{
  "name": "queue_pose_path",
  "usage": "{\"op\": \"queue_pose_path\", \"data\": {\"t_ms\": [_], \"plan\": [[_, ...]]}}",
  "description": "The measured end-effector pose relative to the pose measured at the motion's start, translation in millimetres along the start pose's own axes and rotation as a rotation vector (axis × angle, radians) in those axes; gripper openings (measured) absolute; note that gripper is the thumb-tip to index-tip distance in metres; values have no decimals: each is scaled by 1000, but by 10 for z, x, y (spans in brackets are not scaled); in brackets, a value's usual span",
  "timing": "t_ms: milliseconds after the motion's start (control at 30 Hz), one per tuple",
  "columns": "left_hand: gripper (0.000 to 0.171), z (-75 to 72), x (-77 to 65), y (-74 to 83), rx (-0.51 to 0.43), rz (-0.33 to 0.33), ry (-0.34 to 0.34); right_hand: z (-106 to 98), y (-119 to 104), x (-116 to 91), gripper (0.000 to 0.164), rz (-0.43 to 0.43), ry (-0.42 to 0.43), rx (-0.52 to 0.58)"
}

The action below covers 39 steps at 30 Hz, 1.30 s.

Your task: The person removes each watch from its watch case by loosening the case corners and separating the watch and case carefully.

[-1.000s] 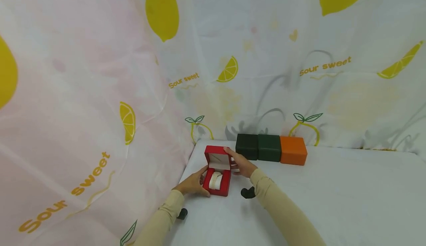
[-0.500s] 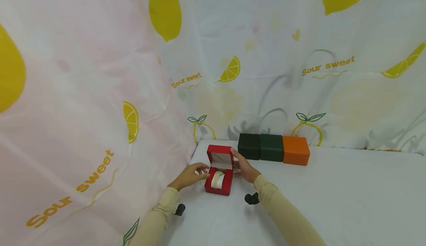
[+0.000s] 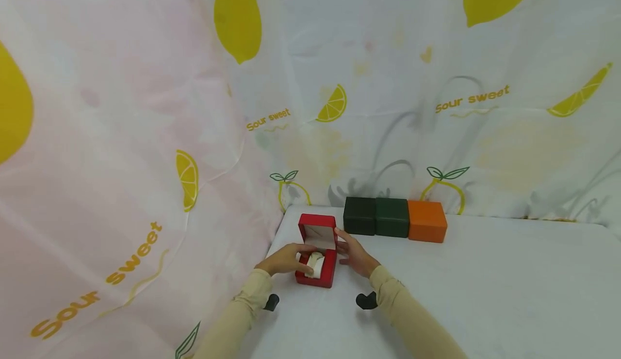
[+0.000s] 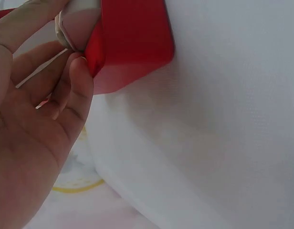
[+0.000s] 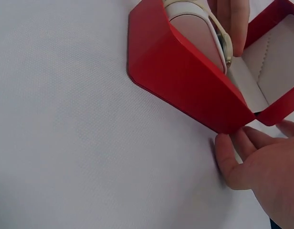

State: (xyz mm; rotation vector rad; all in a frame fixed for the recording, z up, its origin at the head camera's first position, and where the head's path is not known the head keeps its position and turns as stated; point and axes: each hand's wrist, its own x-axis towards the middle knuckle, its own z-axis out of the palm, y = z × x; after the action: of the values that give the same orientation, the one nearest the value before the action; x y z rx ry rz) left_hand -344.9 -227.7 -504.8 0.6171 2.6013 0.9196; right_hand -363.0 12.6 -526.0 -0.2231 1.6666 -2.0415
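A red watch box stands on the white table with its lid raised. Inside it a gold-toned wristwatch is wrapped round a pale cushion. My left hand reaches into the box from the left, with thumb and fingers round the watch and cushion. In the left wrist view the left fingers meet the cushion beside the red wall. At the right rear, by the hinge, my right hand touches the box and lid with extended fingers. Part of the watch is hidden by the left hand.
Behind the open box, to the right, a black box, a dark green box and an orange box stand side by side. A lemon-print curtain hangs behind and to the left of the table.
My left hand has left the box's left side and come in over the watch and cushion. My right hand has slid slightly down from the lid's upper corner. The box stays in place.
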Motion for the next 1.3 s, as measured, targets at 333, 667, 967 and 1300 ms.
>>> {"op": "queue_pose_path", "data": {"t_ms": [333,667,967,1300], "plan": [[57,-59,165,237,126,-27,-83,-19,6,-7,80,1,3,22],[63,-32,182,264,261,5,-78,-16,43,1,78,-8,-13,14],[76,13,59,179,332,98,-11,-34,45,-9,74,-29,-22,-7],[82,62,-59,98,282,102,70,-12,48,-53,74,-35,-50,-41]]}}
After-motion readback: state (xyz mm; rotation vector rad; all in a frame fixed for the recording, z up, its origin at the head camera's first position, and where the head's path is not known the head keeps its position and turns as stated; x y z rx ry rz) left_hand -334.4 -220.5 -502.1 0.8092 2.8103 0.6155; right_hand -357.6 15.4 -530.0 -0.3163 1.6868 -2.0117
